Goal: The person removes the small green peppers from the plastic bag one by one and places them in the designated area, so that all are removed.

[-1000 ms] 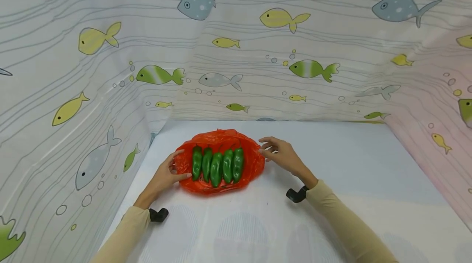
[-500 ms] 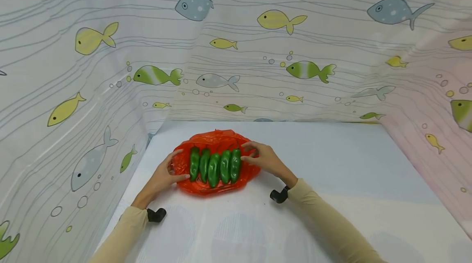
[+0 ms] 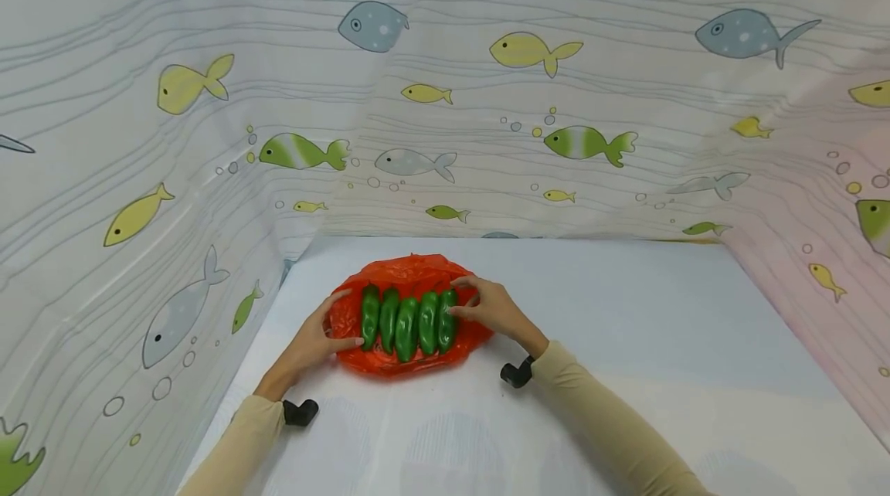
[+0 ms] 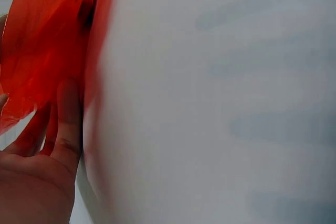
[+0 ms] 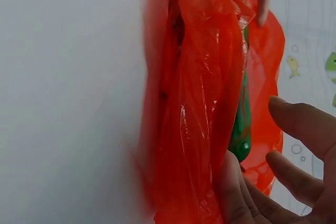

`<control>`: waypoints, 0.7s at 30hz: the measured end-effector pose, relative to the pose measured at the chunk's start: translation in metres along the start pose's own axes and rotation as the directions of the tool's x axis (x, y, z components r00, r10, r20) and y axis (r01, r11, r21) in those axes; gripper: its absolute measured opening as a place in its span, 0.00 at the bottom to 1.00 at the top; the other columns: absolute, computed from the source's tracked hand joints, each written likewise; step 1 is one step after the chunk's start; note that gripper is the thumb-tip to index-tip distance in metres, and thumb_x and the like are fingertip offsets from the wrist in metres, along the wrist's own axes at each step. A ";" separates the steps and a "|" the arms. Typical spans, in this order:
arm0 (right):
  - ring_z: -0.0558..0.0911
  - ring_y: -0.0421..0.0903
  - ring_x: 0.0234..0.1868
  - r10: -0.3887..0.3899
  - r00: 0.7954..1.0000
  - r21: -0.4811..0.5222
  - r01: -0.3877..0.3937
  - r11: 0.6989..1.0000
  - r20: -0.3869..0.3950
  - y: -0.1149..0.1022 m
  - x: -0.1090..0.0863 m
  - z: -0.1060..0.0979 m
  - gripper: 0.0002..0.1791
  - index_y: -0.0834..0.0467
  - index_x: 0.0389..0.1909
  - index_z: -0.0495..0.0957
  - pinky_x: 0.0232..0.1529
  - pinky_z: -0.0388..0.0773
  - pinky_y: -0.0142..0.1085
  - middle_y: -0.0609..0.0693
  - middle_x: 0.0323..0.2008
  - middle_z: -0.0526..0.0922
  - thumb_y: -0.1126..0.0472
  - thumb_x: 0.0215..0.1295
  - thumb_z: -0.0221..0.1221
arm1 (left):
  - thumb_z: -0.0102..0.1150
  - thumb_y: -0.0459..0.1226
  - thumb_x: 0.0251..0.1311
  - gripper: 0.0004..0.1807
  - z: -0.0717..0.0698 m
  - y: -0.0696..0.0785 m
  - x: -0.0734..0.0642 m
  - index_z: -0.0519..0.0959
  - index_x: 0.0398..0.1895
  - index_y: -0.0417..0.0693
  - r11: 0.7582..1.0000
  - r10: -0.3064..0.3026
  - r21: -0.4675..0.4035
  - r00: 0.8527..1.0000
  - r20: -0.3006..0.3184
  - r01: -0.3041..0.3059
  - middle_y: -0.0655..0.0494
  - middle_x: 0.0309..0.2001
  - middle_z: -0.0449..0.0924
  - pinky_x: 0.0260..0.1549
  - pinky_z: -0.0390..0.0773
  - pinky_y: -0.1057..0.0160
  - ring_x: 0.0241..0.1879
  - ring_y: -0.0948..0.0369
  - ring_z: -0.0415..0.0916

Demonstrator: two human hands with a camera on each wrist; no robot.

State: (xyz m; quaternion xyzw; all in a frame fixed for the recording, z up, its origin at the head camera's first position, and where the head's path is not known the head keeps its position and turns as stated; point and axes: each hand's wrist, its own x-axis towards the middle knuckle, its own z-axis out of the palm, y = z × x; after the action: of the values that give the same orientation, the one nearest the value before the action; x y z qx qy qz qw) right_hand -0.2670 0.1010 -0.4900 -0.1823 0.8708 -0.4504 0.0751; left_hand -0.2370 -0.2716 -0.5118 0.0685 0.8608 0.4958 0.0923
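Observation:
An orange-red plastic bag (image 3: pixel 410 268) lies spread with its mouth up on the white table, several long green peppers (image 3: pixel 406 334) side by side in it. My left hand (image 3: pixel 306 345) touches the bag's left edge, its thumb near the foot of the leftmost pepper. In the left wrist view, straight fingers (image 4: pixel 68 114) show through the thin red film. My right hand (image 3: pixel 497 310) reaches over the right rim, thumb and fingertips spread at the rightmost pepper (image 3: pixel 447 330). The right wrist view shows fingers around the bag's edge, close to a pepper (image 5: pixel 242 124).
A white tabletop (image 3: pixel 626 310) stretches out to the right of the bag. Fish-printed sheets (image 3: pixel 473 117) close off the back and both sides. Black wrist mounts (image 3: pixel 300 412) sit below each hand.
My right hand has moved left from outside the bag's right rim to over the rightmost pepper. The left hand and the bag stay about where they were.

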 end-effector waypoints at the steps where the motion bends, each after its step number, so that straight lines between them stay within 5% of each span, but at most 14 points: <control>1: 0.82 0.42 0.33 0.002 1.000 -0.002 -0.002 1.000 0.005 0.001 0.000 0.001 0.31 0.56 0.65 0.76 0.35 0.81 0.36 0.51 0.40 0.84 0.52 0.64 0.72 | 0.79 0.44 0.54 0.54 0.000 0.000 -0.001 0.56 0.80 0.60 1.000 -0.002 0.001 1.000 -0.002 0.002 0.42 0.75 0.59 0.68 0.62 0.34 0.72 0.41 0.59; 8: 0.80 0.42 0.33 0.013 1.000 -0.041 -0.014 0.999 -0.005 -0.002 0.002 0.004 0.33 0.59 0.66 0.76 0.36 0.79 0.37 0.55 0.58 0.81 0.50 0.64 0.72 | 0.79 0.43 0.53 0.54 0.003 -0.002 0.000 0.55 0.80 0.59 1.000 0.001 -0.014 1.000 -0.005 -0.001 0.42 0.75 0.60 0.68 0.62 0.34 0.72 0.40 0.59; 17: 0.81 0.53 0.54 0.016 1.000 -0.072 -0.017 0.997 -0.018 -0.004 0.007 0.010 0.33 0.60 0.65 0.76 0.55 0.79 0.48 0.57 0.58 0.82 0.50 0.63 0.73 | 0.80 0.41 0.52 0.55 0.003 0.000 -0.002 0.56 0.80 0.58 0.999 0.027 -0.043 1.000 -0.009 -0.028 0.43 0.75 0.61 0.70 0.60 0.37 0.73 0.42 0.59; 21: 0.81 0.49 0.47 0.029 0.999 -0.086 -0.032 0.996 -0.036 -0.004 0.010 0.013 0.32 0.59 0.64 0.77 0.50 0.79 0.44 0.55 0.56 0.82 0.51 0.62 0.73 | 0.80 0.41 0.52 0.55 0.003 0.001 -0.004 0.56 0.79 0.58 0.998 0.037 -0.045 0.999 -0.013 -0.037 0.43 0.75 0.61 0.70 0.60 0.37 0.73 0.42 0.59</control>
State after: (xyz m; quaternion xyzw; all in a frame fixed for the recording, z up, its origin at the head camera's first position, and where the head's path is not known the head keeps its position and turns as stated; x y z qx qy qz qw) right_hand -0.2709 0.0851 -0.4936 -0.1645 0.8932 -0.4144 0.0589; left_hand -0.2328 -0.2695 -0.5123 0.0791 0.8484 0.5174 0.0792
